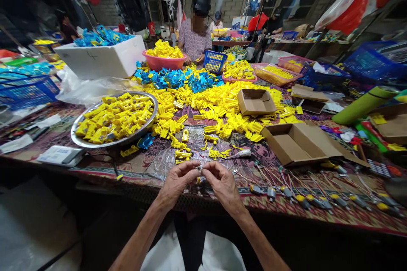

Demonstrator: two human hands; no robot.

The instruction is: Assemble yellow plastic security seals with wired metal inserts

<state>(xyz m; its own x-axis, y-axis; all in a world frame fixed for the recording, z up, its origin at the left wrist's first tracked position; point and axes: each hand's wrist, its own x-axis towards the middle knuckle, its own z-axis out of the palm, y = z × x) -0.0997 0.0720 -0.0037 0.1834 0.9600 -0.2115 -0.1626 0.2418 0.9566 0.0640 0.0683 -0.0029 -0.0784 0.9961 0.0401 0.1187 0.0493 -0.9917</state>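
Note:
My left hand (179,180) and my right hand (221,181) meet fingertip to fingertip just above the table's front edge. Both are closed in a pinch around something small and greyish, mostly hidden by the fingers. Right behind them lie yellow plastic housings (182,155) and small yellow pieces (219,153). A screwdriver-like tool with a pale handle (243,153) rests beyond my right hand. To the right of that hand, small motors with wires (271,194) are laid out in a row along the edge.
A metal bowl (152,123) heaped with yellow housings stands at the left. Yellow and blue parts (178,78) pile up across the middle. An open cardboard box (286,161) sits at the right, a white foam box (104,60) at the back left. Another person (195,36) works opposite.

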